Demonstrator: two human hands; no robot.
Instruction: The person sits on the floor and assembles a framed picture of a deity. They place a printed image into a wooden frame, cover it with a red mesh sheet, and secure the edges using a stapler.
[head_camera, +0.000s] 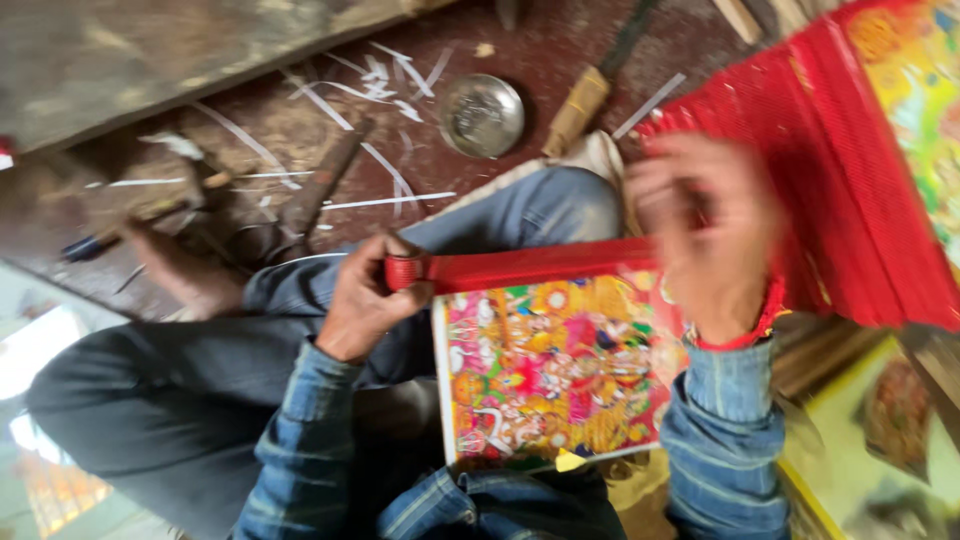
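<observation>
I sit cross-legged on the floor with a colourful printed picture sheet (555, 370) lying over my lap. A red rod (530, 266) runs along its top edge. My left hand (365, 295) is closed around the rod's left end, near a small red cap. My right hand (705, 235) is blurred with motion at the rod's right end, fingers spread over it; a red thread circles that wrist. Whether the right hand actually grips the rod is unclear.
A stack of red-edged picture sheets (860, 170) lies at the right. On the dark floor lie a round metal bowl (482, 115), a wooden-handled tool (580, 100), white paper strips (385, 200) and another tool (100, 240). More prints (880, 440) sit lower right.
</observation>
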